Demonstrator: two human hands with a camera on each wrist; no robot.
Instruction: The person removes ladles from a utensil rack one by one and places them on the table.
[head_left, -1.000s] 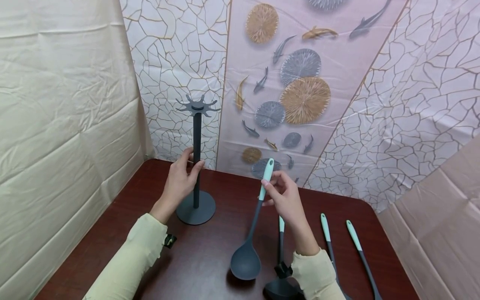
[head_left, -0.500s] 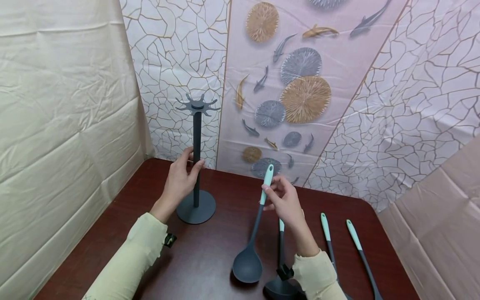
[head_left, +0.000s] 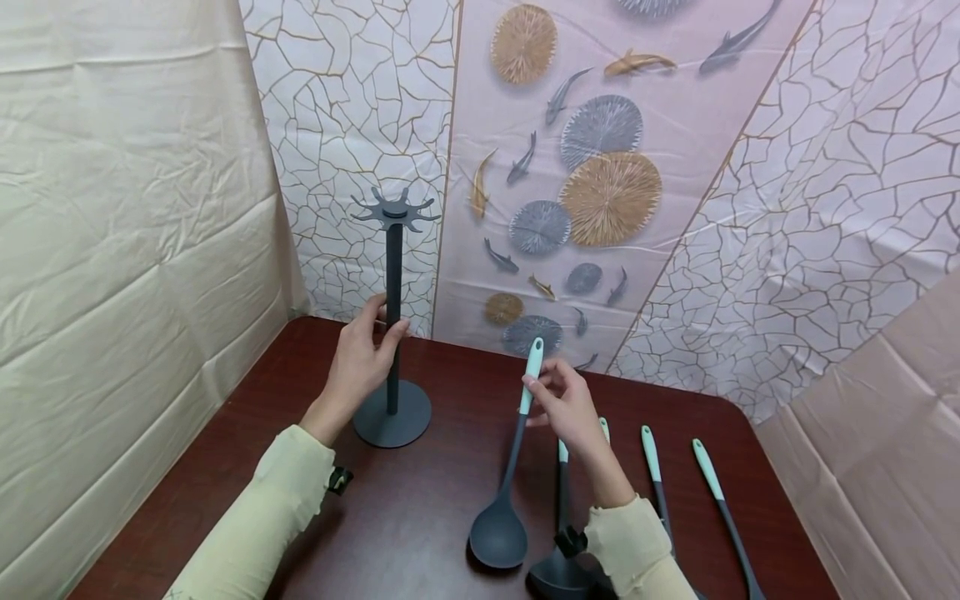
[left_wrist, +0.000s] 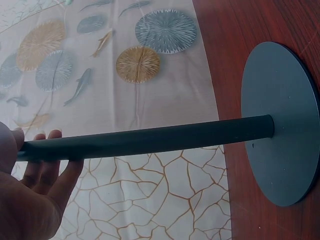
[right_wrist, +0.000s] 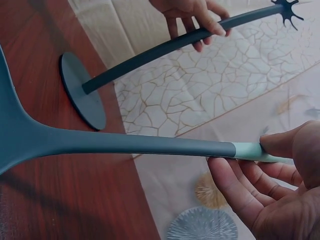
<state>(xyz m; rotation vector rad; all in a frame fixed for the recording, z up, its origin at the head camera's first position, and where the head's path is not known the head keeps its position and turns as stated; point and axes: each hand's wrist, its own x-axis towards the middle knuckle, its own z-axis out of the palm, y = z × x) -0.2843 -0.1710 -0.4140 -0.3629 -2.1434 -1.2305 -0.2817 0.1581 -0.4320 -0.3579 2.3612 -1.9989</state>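
A dark grey utensil stand [head_left: 393, 262] rises upright at the back left of the table, its round base [left_wrist: 287, 165] flat on the wood and a ring of empty hooks [head_left: 395, 214] on top. My left hand [head_left: 356, 358] holds the pole about halfway up, thumb on one side and fingers on the other. To the right of the stand, my right hand [head_left: 572, 408] pinches the mint-green handle of a ladle [head_left: 498, 535] between thumb and fingers. The ladle hangs with its grey bowl down, close over the table; in the right wrist view the bowl is mostly cut off.
Several more grey utensils with mint handles lie at the right, including a utensil [head_left: 726, 517] near the right edge and a dark-bowled one [head_left: 561, 575] partly behind my right sleeve. The reddish-brown table [head_left: 405, 517] meets a patterned cloth backdrop [head_left: 360, 125] behind.
The right hand has lowered the ladle a little, its bowl shifting slightly right and toward me. Another mint handle now shows beside the right wrist. The left hand and the stand have stayed put.
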